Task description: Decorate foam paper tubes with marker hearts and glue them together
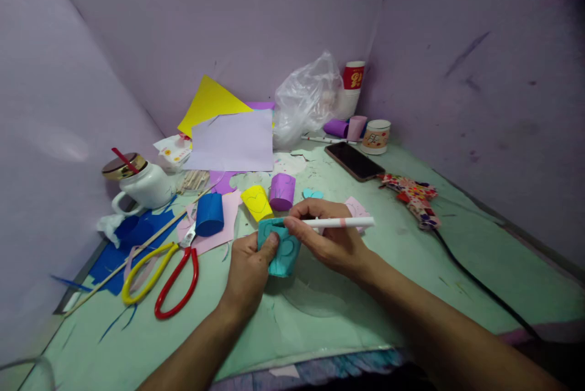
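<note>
My left hand [250,262] grips a small teal foam cup shape [286,252], its thumb pressed on the front, where rounded marks show. In my right hand [331,232] is a white pen [351,221], held level with its tip end hidden by the fingers at the teal piece's upper edge. Just beyond the hands stand a yellow piece [256,203] with a heart drawn on it and a purple piece [282,191] with drawn lines. A blue piece [209,215] sits left of them, near the scissors [185,245] with one yellow and one red handle.
A white mug [148,187] with a gold lid stands at the left beside a long thin stick [132,256]. Behind are coloured sheets [233,141] and a plastic bag [306,98]. A phone [354,161], paper cup [376,137] and cloth-wrapped corded item [414,196] lie right.
</note>
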The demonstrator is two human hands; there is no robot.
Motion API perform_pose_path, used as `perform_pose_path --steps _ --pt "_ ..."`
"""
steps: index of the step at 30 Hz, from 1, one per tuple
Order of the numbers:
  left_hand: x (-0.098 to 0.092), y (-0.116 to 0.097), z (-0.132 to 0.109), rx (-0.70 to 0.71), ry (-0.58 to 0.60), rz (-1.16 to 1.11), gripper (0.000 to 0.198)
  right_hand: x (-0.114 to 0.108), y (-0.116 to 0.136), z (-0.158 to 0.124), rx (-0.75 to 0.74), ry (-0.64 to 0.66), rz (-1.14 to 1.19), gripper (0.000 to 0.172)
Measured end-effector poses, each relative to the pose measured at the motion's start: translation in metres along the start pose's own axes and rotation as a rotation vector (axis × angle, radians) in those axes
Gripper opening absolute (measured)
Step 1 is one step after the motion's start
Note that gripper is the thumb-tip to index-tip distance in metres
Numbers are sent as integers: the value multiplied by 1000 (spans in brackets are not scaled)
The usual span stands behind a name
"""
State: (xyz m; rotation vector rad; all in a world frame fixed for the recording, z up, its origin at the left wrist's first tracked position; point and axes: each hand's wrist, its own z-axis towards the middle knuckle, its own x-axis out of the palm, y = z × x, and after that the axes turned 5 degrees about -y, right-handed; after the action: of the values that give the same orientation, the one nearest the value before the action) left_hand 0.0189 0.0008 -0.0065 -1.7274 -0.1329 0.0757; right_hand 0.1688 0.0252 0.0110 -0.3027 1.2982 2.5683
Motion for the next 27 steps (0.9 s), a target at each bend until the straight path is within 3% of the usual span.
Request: perform_pose_path --steps 27 --pt "1 0 0 34 12 36 38 2 -2 -1 -44 -15 -53 15"
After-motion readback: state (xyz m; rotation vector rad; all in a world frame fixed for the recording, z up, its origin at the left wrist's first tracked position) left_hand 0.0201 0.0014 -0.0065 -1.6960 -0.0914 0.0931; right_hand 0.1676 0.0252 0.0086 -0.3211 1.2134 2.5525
